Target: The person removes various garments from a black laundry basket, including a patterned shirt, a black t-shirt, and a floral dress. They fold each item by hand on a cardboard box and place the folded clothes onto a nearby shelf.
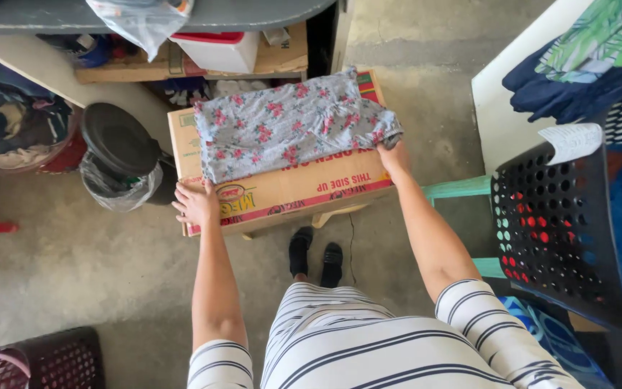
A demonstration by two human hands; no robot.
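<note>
Grey floral folded cloth garment [293, 126] lies flat atop brown cardboard box [282, 194], used as folding surface | left hand [196, 204] spread open at garment's near corner, steadying | right hand [391, 153] pinches opposite edge, keeping fold taut | black perforated plastic basket [563, 230] alongside right.

Left arm: stretching forward and down, bare forearm straight.
Left hand [197, 204]: lying flat, fingers spreading loosely.
Right arm: reaching farther forward, elbow straightening.
Right hand [393, 155]: pinching closed, knuckles facing up.
</note>
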